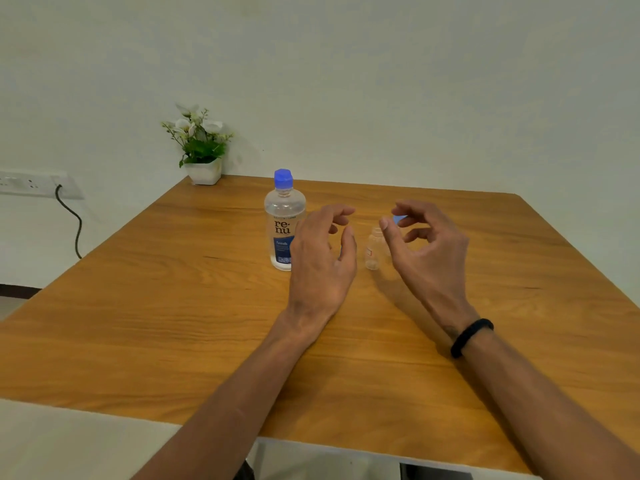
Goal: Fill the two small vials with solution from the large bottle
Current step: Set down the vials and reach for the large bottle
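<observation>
I see the large bottle [284, 221] capped, upright mid-bench [173, 306]. At its 3 o'clock my left hand [320, 258] hovers, fingers loosely curled, empty. An uncapped vial [373, 249] stands between the hands; my right hand [427, 249] pinches a small blue cap [399, 219].

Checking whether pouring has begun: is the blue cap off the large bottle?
No, the blue cap sits on the neck of the large bottle, which stands upright on the table beside the left hand.
</observation>
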